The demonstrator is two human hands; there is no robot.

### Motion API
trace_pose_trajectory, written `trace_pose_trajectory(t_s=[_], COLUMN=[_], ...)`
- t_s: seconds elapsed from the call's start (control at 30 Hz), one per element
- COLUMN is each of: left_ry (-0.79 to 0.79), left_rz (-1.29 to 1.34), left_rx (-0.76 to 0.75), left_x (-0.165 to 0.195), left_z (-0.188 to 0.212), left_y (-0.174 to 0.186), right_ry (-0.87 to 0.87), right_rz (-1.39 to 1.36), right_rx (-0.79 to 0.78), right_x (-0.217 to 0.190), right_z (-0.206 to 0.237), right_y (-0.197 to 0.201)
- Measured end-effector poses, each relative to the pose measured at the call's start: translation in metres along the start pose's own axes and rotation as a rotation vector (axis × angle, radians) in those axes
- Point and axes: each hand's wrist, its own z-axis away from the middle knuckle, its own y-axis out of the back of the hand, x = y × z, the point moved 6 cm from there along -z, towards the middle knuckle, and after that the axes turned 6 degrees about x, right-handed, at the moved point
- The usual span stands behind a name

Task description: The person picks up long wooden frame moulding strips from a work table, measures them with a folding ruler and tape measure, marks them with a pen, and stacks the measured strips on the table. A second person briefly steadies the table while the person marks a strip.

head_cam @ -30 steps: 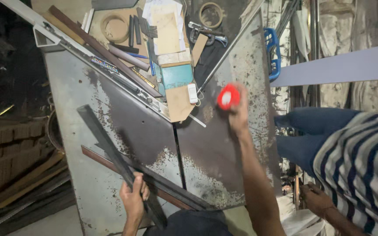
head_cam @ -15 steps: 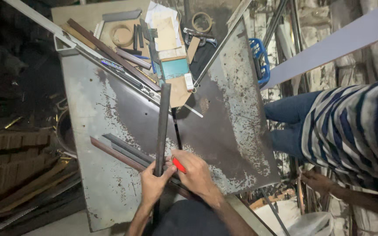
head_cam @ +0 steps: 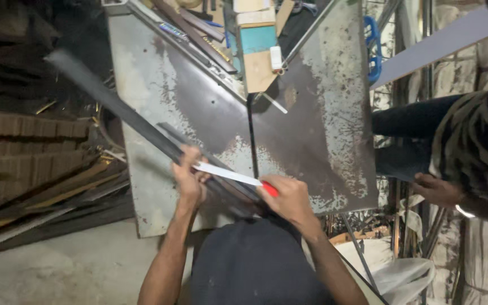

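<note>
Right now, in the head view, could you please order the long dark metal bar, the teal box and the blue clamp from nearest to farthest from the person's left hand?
1. Long dark metal bar, under the left hand.
2. Teal box, table's far end.
3. Blue clamp, far right edge.

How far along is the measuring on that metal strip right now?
Done: the long dark metal strip lies angled across the rusty table. In hand: the left hand pins it while the right hand holds a red tape measure, its white blade pulled out to the left fingers. Left: no mark or cut shows on the strip.
</note>
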Motion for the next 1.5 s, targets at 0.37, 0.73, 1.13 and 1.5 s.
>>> trace_pose_trajectory(t_s=[0.37,0.73,1.13,1.5], left_ry=[-0.241,-0.366,-0.392,-0.24], left_rz=[0.15,0.026,0.146,-0.126], left_rx=[0.162,0.171,0.285,0.53], left_x=[0.039,0.063,0.109,0.05], left_z=[0.02,0.028,-0.017,-0.033], left_y=[-0.06,-0.065,-0.017,0.105], right_ry=[0.078,0.2,0.207,-0.069], right_rz=[0.103,0.15,0.267,-0.045], right_rx=[0.195,0.201,0.161,0.048], right_x=[-0.062,-0.086,-0.072,-0.013], right_z=[0.026,0.011,0.026,0.032], right_y=[0.016,0.023,0.068,0.029])
